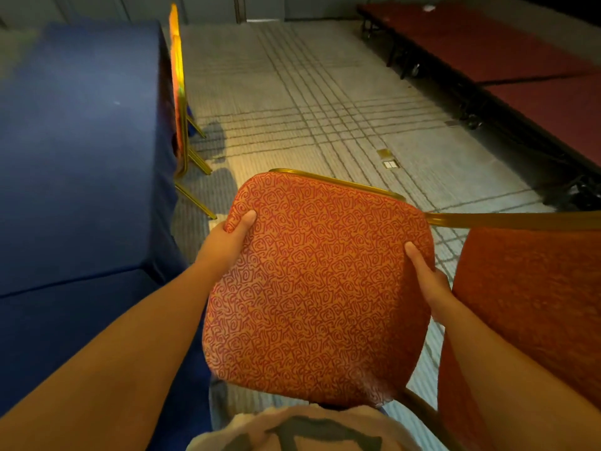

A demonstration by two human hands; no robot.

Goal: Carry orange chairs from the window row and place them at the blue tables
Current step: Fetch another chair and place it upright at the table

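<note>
Head view: table (81,141) at nine o'clock, chairs (178,92) against it at eleven, perhaps staging (487,53) at two. Left hand (227,237) and right hand (429,284) clasp the seat (318,288) between them, thumbs on top.

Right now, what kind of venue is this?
Probably a hotel banquet or function hall: long tables draped in blue cloth, orange patterned gold-framed banquet chairs, low red-topped stage platforms along the wall.

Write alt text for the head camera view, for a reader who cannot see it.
A person's left hand and right hand grip an orange chair by the sides of its patterned seat, thumbs on top. A blue table stands at the left with other orange chairs against its edge; lined carpet and red platforms lie beyond.
</note>
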